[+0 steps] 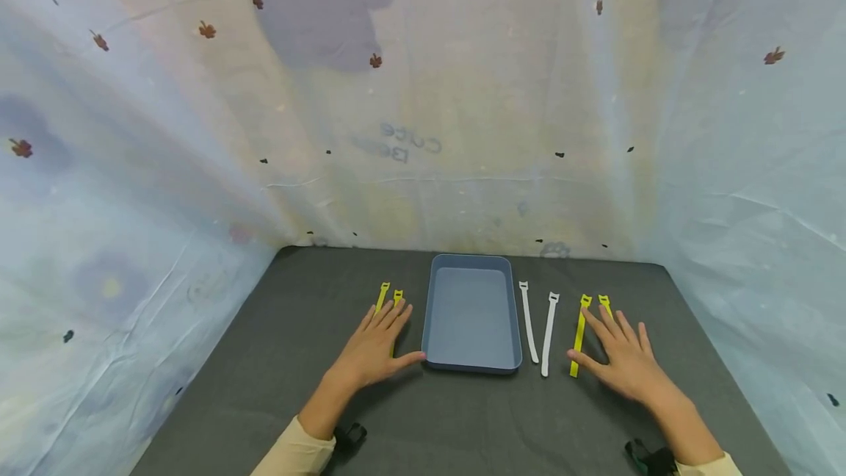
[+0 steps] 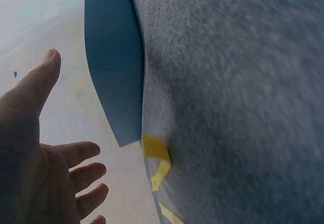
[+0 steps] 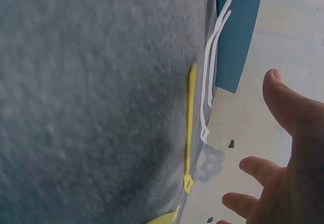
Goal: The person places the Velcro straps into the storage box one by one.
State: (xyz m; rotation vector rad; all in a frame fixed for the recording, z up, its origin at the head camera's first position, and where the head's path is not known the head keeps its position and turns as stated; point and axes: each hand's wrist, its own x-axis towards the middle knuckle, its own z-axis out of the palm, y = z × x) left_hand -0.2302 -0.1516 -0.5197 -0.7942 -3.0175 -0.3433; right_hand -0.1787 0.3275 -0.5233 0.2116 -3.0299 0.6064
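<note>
My left hand (image 1: pixel 373 350) is spread palm down over two yellow straps with slotted heads, whose lower parts it mostly hides; one yellow strap (image 2: pixel 161 160) shows in the left wrist view. Its thumb points at the near left corner of a blue-grey tray (image 1: pixel 471 369). On the right, my right hand (image 1: pixel 624 358) spreads its fingers over another pair of yellow straps; the left one of these (image 1: pixel 579 336) shows nearly whole. Between tray and right hand lie two white straps (image 1: pixel 528 322), (image 3: pixel 206 82). Neither hand holds anything.
A dark grey cloth (image 1: pixel 463 417) covers the table. Patterned pale sheeting (image 1: pixel 463 131) hangs at the back and both sides, close to the table's edges. A dark strap-on device (image 1: pixel 349 438) sits at each wrist.
</note>
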